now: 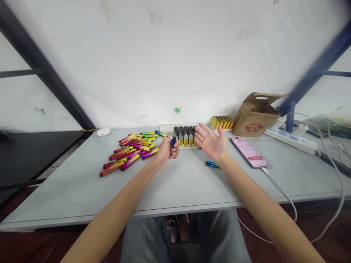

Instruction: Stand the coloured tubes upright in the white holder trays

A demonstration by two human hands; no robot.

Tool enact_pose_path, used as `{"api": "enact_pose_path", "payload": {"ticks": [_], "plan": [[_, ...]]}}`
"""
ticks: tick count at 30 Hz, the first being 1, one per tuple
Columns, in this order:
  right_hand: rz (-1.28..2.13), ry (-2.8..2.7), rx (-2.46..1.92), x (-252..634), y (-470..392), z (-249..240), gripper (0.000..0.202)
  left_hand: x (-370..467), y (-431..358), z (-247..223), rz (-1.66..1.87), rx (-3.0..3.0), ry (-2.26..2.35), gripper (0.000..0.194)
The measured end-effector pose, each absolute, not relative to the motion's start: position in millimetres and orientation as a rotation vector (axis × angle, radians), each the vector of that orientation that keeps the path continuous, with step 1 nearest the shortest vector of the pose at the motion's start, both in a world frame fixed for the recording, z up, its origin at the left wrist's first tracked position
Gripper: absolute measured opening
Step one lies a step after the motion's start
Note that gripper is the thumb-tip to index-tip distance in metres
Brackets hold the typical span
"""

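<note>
My left hand [166,149] is closed around a dark blue lighter [173,141], held upright above the table. My right hand [212,142] is open, palm up and fingers spread, with nothing in it. Below its wrist lies a blue lighter [212,164], partly covered by the forearm. Between and behind the hands stand several black-topped yellow lighters [186,135] in rows in a white tray [189,147]. Left of my left hand is a loose pile of shiny red, yellow, purple and green lighters [133,148].
An open cardboard box [255,118] stands at the back right, beside a block of yellow cylinders [222,122]. A phone [249,152] with a cable, a power strip [293,138] and a white case [104,132] rest on the grey table [175,190]. A wall closes the back.
</note>
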State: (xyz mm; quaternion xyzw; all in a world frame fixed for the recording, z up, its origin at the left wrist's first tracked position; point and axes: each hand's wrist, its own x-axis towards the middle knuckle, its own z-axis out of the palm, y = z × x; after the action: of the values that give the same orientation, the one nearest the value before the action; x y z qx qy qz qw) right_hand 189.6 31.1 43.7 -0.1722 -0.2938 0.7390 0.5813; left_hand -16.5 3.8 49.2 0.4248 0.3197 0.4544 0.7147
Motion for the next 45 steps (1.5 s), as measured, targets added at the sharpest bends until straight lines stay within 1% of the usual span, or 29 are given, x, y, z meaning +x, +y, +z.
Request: {"api": "enact_pose_path", "payload": {"ticks": [7,13,30,38,41,45], "plan": [[1.725,-0.675,-0.394,189.7,30.5,44.2,0.062,-13.3,1.3,48.8,1.004,0.94,0.726,0.03],[1.71,-0.673,-0.39,192.0,32.3,44.5,0.061,-14.2,2.4,45.0,0.98,0.938,0.667,0.032],[1.684,-0.657,-0.395,195.1,35.0,43.6,0.061,-15.7,0.8,43.7,0.958,0.888,0.559,0.032],[1.699,-0.66,-0.375,195.2,35.9,42.5,0.063,-14.5,1.6,41.8,0.953,0.865,0.521,0.039],[1.709,-0.663,-0.38,194.5,35.4,42.8,0.063,-13.8,2.1,39.8,0.972,0.843,0.53,0.036],[1.707,-0.672,-0.391,194.0,34.8,43.3,0.063,-14.8,3.8,38.9,1.012,0.819,0.517,0.026]]}}
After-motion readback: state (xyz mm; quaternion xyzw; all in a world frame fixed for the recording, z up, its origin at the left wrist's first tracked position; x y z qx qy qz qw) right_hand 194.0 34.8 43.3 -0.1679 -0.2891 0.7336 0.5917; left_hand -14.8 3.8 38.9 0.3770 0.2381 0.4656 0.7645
